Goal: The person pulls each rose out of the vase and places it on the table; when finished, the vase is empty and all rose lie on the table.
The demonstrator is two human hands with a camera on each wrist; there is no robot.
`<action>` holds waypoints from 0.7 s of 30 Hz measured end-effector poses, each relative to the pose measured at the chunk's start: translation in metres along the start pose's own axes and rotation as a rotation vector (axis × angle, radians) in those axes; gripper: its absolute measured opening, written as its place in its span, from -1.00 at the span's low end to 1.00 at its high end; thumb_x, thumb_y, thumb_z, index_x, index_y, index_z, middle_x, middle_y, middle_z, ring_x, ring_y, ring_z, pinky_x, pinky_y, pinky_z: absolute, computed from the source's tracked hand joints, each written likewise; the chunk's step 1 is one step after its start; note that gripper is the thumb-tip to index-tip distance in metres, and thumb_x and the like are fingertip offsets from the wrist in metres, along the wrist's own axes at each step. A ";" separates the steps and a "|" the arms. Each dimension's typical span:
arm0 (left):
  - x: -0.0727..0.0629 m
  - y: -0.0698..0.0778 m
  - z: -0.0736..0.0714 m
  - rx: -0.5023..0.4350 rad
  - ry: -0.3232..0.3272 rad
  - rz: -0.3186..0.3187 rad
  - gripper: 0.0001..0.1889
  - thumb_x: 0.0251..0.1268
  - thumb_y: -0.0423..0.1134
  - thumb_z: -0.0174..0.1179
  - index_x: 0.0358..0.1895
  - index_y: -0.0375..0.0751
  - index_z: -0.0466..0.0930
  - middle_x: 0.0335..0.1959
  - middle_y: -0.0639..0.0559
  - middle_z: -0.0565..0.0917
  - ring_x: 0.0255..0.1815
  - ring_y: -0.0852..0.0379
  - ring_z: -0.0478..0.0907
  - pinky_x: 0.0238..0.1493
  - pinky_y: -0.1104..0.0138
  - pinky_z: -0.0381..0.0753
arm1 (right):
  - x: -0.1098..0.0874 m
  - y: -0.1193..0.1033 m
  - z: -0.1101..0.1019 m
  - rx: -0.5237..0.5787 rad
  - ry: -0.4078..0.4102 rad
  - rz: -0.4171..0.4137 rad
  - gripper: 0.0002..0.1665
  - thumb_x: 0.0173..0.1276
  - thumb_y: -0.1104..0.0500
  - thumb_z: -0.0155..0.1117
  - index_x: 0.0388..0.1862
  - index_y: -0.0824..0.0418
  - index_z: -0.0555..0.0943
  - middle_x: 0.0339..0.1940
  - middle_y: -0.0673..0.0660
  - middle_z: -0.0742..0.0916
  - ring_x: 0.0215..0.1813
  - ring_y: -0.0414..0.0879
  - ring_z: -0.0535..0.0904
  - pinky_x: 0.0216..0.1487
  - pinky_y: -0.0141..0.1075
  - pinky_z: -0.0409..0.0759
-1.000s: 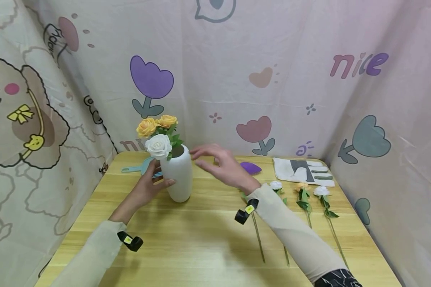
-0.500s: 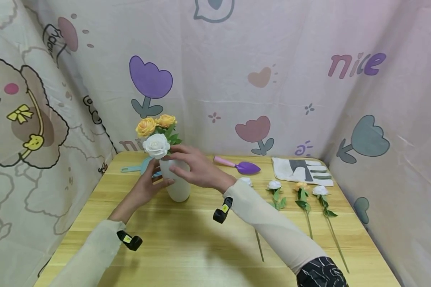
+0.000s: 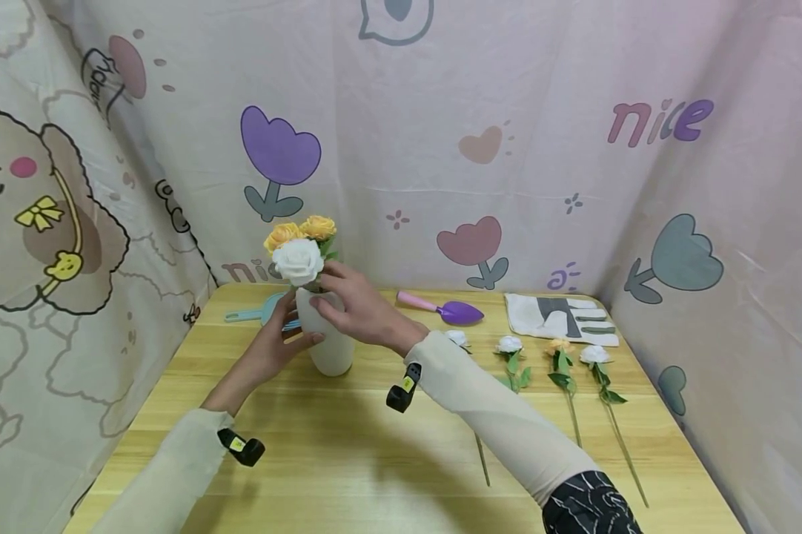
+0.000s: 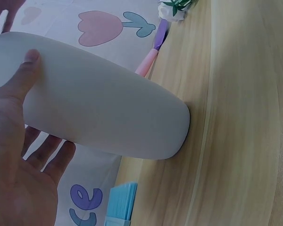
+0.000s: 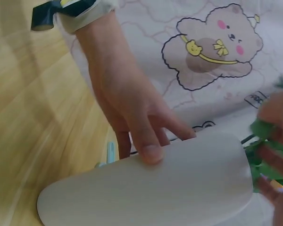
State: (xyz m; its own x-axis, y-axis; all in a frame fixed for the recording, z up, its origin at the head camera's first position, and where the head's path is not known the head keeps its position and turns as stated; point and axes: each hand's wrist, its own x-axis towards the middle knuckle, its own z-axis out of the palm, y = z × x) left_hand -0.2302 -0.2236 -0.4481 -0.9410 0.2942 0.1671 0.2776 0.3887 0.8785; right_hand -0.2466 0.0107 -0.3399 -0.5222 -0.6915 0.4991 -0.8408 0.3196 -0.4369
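A white vase (image 3: 330, 348) stands upright at the left of the table, holding a white rose (image 3: 299, 261) and two yellow roses (image 3: 283, 239). My left hand (image 3: 274, 340) grips the vase from its left side; in the left wrist view the thumb (image 4: 26, 73) lies across its wall and the other fingers (image 4: 61, 160) are behind. At the mouth of the vase, my right hand (image 3: 368, 311) pinches the rose stems just under the blooms. Among the green leaves (image 5: 264, 165) its fingertips are blurred in the right wrist view, and the stems inside the vase are hidden.
On the right lie several loose roses, among them a white rose (image 3: 596, 354) and a yellow rose (image 3: 561, 348). Behind them are a purple trowel (image 3: 461, 312) and folded gloves (image 3: 561, 320). A light blue brush or dustpan (image 3: 244, 315) lies behind the vase. Printed cloth surrounds the table.
My right hand has come from the right to the vase's mouth and taken hold among the stems. The blooms have shifted slightly right, the white one also up. My left hand stays on the vase.
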 end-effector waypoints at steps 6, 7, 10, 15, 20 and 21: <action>0.001 0.002 0.000 -0.012 0.005 -0.084 0.06 0.60 -0.05 0.36 0.81 0.03 -0.29 0.74 -0.42 0.08 0.71 -0.52 0.16 0.64 -0.38 0.33 | 0.000 -0.007 -0.007 0.089 0.254 -0.032 -0.72 0.60 0.35 0.33 0.21 0.41 0.71 0.41 0.31 0.66 0.46 0.13 0.63 0.49 -0.37 0.64; 0.001 0.001 0.000 -0.015 0.006 -0.096 0.06 0.59 -0.02 0.36 0.81 0.01 -0.28 0.74 -0.42 0.08 0.72 -0.50 0.15 0.65 -0.38 0.32 | 0.001 -0.008 -0.009 0.081 0.290 -0.031 -0.73 0.59 0.35 0.34 0.19 0.41 0.72 0.40 0.31 0.66 0.46 0.14 0.63 0.51 -0.39 0.61; 0.002 -0.001 0.000 -0.021 0.014 -0.110 0.03 0.59 0.01 0.36 0.79 -0.03 -0.21 0.74 -0.39 0.10 0.73 -0.48 0.15 0.66 -0.37 0.31 | 0.003 -0.011 -0.016 0.094 0.385 -0.040 -0.75 0.57 0.37 0.37 0.15 0.42 0.72 0.35 0.33 0.68 0.40 0.16 0.68 0.47 -0.38 0.65; 0.002 -0.003 0.001 -0.024 0.025 -0.094 0.00 0.58 -0.02 0.38 0.78 -0.07 -0.17 0.73 -0.37 0.12 0.73 -0.46 0.15 0.67 -0.37 0.29 | 0.006 -0.013 -0.032 0.199 0.546 -0.058 -0.76 0.52 0.44 0.36 0.12 0.46 0.68 0.21 0.40 0.70 0.21 0.22 0.76 0.29 -0.35 0.77; 0.001 -0.001 0.001 -0.024 0.026 -0.098 0.02 0.58 -0.02 0.38 0.79 -0.06 -0.18 0.73 -0.37 0.12 0.73 -0.45 0.15 0.67 -0.37 0.30 | 0.008 -0.015 -0.056 0.297 0.700 -0.031 -0.76 0.53 0.42 0.35 0.12 0.48 0.65 0.19 0.43 0.65 0.19 0.25 0.73 0.26 -0.24 0.80; 0.001 -0.001 0.001 -0.025 0.027 -0.099 0.02 0.58 -0.01 0.38 0.79 -0.05 -0.18 0.73 -0.37 0.12 0.73 -0.45 0.15 0.67 -0.36 0.30 | 0.008 -0.015 -0.061 0.320 0.727 -0.026 -0.75 0.53 0.41 0.35 0.11 0.48 0.65 0.19 0.42 0.64 0.18 0.22 0.73 0.24 -0.23 0.81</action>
State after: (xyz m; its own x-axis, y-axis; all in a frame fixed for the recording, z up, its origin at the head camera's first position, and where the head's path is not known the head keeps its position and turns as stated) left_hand -0.2313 -0.2223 -0.4490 -0.9686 0.2315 0.0907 0.1784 0.3931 0.9020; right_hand -0.2464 0.0399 -0.2836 -0.5583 -0.0646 0.8271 -0.8296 0.0310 -0.5575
